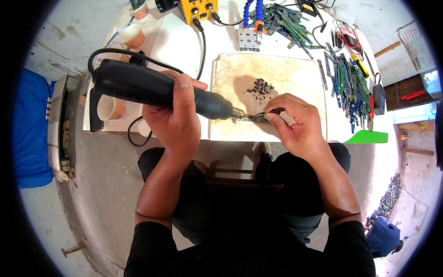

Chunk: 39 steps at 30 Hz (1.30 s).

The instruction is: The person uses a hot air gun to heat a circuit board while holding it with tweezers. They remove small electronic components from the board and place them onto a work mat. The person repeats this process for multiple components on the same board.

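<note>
My left hand (177,115) is wrapped round the black handle of a hot-air gun (152,87), its thumb along the top. The gun's metal nozzle (237,114) points right, at a narrow green circuit board strip (260,118) near the front edge of a stained board (286,74). Pinched in my right hand (297,121) is a pair of dark tweezers (277,111), whose tips reach to the strip beside the nozzle. My fingers partly cover the strip. Beyond it lies a small heap of black chips (260,87).
Circuit board strips are piled at the back (286,25) and right (350,87). A yellow control unit (198,9) and a blue jointed hose stand (249,39) are at the back. Paper cups (110,108) line the left. The gun's cable (134,53) loops behind my left hand. Another person (384,236) is far right.
</note>
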Motion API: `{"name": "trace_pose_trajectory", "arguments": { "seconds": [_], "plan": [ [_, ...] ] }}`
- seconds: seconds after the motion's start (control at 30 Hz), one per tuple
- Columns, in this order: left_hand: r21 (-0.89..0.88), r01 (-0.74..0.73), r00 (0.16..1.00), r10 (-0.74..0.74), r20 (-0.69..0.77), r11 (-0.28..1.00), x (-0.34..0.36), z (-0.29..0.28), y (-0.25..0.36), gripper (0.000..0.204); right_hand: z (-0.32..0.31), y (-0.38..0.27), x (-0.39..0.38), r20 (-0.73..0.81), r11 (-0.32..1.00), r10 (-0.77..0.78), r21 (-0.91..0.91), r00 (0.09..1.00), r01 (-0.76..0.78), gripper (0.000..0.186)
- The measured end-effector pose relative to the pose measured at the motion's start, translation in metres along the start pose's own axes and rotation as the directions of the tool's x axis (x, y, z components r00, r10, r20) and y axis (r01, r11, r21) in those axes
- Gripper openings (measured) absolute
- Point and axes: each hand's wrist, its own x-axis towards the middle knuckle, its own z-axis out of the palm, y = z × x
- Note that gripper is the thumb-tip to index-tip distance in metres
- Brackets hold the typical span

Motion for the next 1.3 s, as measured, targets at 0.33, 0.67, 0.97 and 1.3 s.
{"name": "trace_pose_trajectory", "arguments": {
  "seconds": [0.33,0.67,0.97,1.3],
  "plan": [
    [-0.044,0.016,1.000,-0.015,0.017,0.999,-0.002,0.001,0.000,0.021,0.000,0.000,0.000,0.001,1.000,0.003,0.013,1.000,-0.003,0.010],
    [-0.117,0.042,0.999,-0.045,-0.023,0.992,-0.002,0.005,0.000,0.016,0.000,0.001,0.001,-0.011,1.000,-0.009,0.020,1.000,0.009,0.011],
    [-0.177,0.088,0.994,-0.098,-0.049,0.980,-0.002,0.005,0.005,0.014,-0.004,0.000,0.000,-0.017,1.000,-0.023,-0.012,1.000,0.023,0.012],
    [-0.023,0.025,1.000,-0.025,-0.007,0.999,-0.006,0.012,0.007,0.027,-0.031,0.004,-0.001,-0.073,0.991,0.079,-0.099,0.994,-0.086,0.011]
  ]
}}
